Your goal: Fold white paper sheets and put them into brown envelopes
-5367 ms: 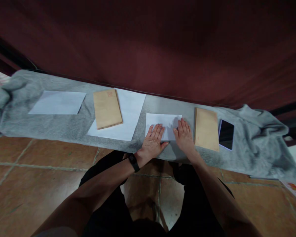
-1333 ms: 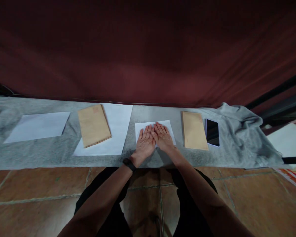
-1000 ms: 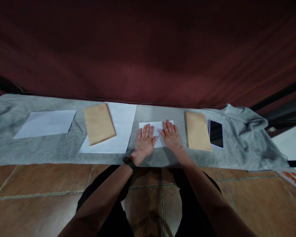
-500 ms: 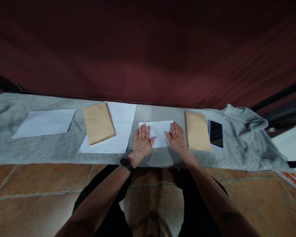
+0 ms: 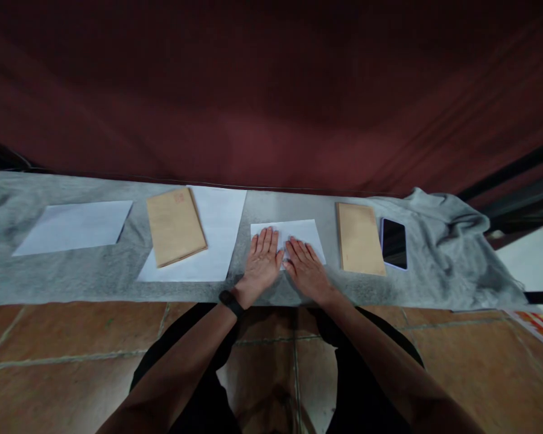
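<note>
A small white sheet of paper, which looks folded, lies flat on the grey cloth in front of me. My left hand rests palm down over its left part, fingers stretched out and pointing away from me. Pressed flat near the paper's middle is my right hand, its fingers angled to the left. The two thumbs are close together at the near side of the sheet. Both hands cover much of the paper's near edge.
To the left, brown envelopes lie on a larger white sheet; farther left is another white sheet. On the right are a brown envelope stack and a phone. Grey cloth bunches up beyond the phone.
My right hand has slid left from the paper's right edge towards its middle. My left hand stays flat in about the same place on the sheet.
</note>
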{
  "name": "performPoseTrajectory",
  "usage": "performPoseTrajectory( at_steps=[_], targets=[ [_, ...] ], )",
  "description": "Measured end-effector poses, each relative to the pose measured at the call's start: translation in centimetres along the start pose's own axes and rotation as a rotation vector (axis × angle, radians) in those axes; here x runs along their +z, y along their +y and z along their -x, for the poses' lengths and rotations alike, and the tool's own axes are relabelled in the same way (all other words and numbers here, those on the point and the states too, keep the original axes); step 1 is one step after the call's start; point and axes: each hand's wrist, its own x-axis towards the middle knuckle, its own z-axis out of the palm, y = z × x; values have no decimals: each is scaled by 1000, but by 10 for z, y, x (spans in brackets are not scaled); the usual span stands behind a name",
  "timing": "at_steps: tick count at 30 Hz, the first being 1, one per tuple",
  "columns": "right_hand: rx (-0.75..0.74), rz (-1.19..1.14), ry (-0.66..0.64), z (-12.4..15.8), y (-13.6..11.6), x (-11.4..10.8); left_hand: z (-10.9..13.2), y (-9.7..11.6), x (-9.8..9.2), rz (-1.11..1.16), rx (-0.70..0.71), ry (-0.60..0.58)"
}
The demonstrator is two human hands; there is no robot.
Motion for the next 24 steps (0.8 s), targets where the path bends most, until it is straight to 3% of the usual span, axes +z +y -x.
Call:
performPoseTrajectory(
  at_steps=[5,9,13,24],
  targets=[
    [60,42,41,3,8,0,-2,-3,2,-26,-37,-15],
    [122,65,86,7,20,-1,-14,-18,-3,-39,-117,7],
    [130,73,99,8,25,-2,-30,-32,-12,-21,-97,-1],
    [-76,-23,-82,14,4,-13,-55,-33,-29,6,-167,43]
  ],
)
